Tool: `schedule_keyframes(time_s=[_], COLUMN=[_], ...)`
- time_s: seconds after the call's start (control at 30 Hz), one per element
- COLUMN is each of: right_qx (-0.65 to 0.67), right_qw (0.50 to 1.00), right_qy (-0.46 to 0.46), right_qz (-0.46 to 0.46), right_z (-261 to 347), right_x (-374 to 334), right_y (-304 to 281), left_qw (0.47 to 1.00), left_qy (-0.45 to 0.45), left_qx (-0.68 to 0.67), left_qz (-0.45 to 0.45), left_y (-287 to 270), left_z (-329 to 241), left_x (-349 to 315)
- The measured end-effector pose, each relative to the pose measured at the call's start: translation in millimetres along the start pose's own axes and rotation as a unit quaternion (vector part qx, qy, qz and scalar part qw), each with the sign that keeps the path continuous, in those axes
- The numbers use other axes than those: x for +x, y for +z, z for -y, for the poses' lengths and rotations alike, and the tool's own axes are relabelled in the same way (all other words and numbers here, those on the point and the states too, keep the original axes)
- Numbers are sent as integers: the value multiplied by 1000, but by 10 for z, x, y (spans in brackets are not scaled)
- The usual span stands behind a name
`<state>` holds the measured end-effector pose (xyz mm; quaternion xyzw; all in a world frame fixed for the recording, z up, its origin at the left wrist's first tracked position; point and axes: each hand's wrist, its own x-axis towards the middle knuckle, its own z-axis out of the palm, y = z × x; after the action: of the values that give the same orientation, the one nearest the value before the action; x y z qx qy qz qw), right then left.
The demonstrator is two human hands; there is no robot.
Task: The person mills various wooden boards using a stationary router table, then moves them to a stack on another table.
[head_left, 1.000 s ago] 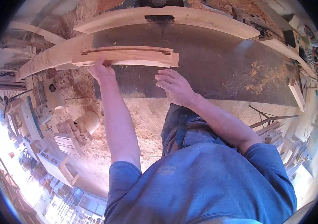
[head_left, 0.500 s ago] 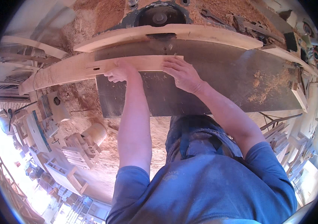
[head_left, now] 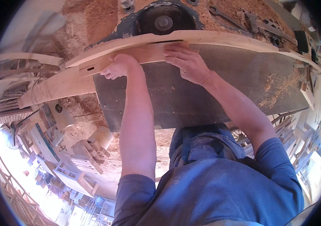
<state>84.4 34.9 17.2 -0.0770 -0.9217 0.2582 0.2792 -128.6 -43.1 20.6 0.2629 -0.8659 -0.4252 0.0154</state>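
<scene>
A flat, pale wooden board (head_left: 151, 54) with a small oblong slot near its left end lies on the dark metal machine table (head_left: 160, 94). Its far edge runs along a long wooden fence (head_left: 224, 38). My left hand (head_left: 122, 67) grips the board toward its left part, fingers curled at the near edge. At the right end my right hand (head_left: 187, 64) holds the board, its fingers laid over the top and the thumb hidden. Behind the fence sits a round dark recess with a metal hub (head_left: 163, 23). A cutter cannot be made out.
Past the table's left edge extends another wooden piece (head_left: 58, 88). Sawdust covers the machine top, where a wrench (head_left: 226, 18) lies at the far right. More shavings (head_left: 277, 88) are scattered on the table's right side. Wooden parts and a crate (head_left: 87, 160) stand on the floor at left.
Both hands have pushed the board away from me, from the middle of the table up to the fence. It has also slid slightly left at its slotted end. The view has shifted a little.
</scene>
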Motion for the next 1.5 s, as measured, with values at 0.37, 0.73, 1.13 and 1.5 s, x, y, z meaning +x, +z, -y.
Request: schedule_keyframes(time_s=[0.37, 0.73, 1.13, 1.5], right_qx=[43, 58, 80, 93], right_qw=[999, 996, 991, 951], right_qy=[12, 42, 102, 255], right_qz=[-29, -54, -23, 150], right_z=[88, 170, 911, 1453], right_x=[106, 141, 6, -287], right_y=[151, 268, 468, 91], left_qw=[995, 991, 990, 985], left_qy=[-7, -2, 30, 70], left_qx=[-91, -128, 129, -82], left_qz=[31, 36, 53, 135], left_y=[-72, -148, -320, -1250], left_z=[-95, -131, 105, 639], left_x=[80, 46, 617, 626])
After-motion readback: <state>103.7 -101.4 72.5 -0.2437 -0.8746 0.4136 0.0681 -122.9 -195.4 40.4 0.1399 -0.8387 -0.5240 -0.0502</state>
